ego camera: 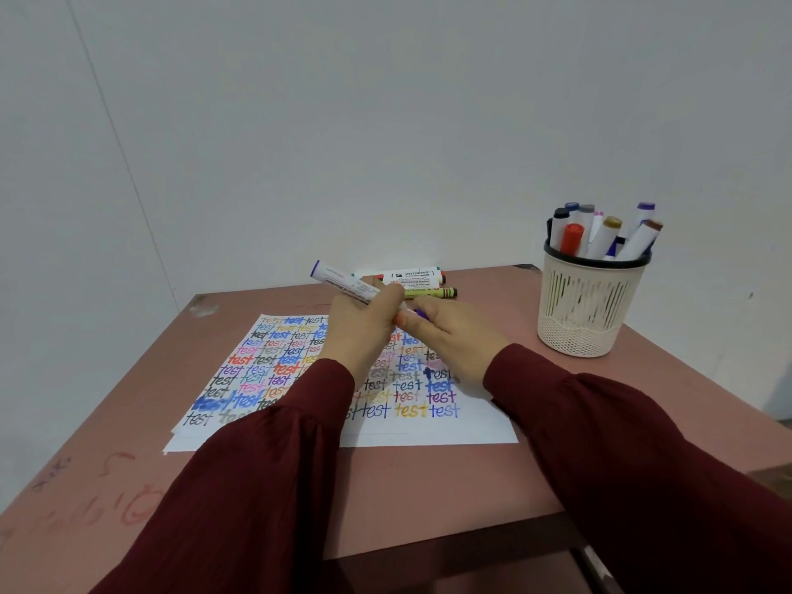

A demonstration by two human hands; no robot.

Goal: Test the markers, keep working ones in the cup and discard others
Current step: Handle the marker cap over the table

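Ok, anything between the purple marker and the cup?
Nothing visible. The left hand grips the purple marker, the right hand pinches its cap end, and only tabletop lies between them and the cup, already crowded with markers.

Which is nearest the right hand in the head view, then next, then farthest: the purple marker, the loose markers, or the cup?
1. Purple marker: touching, its end pinched in the right hand.
2. Loose markers: just behind the hand, at the back of the table.
3. Cup: farthest, off to the right.
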